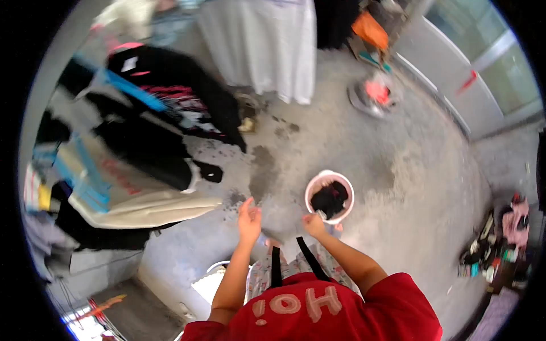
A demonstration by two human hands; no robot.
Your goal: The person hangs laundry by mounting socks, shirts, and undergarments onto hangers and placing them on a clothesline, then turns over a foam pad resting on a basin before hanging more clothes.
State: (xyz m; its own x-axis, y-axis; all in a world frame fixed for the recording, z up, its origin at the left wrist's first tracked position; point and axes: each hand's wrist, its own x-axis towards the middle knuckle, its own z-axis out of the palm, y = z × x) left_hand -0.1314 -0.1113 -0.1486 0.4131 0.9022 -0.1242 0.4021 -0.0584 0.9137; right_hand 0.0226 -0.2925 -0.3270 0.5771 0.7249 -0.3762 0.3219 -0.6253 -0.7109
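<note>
While the left hand (249, 223) is open, fingers apart, the right hand (313, 225) is curled beside the pink tub (351, 197); I can't tell if it pinches anything. The dark clothes (329, 199) sit in the tub, ahead and a bit right of that nearer hand.

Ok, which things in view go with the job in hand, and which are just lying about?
Probably with the job:
pale pink round basin, nearest the right hand
black cloth heaped inside it
long white garment hanging ahead

Probably just lying about:
crumpled orange item
round grey container holding something coral-red
jumbled pile at far right
</note>
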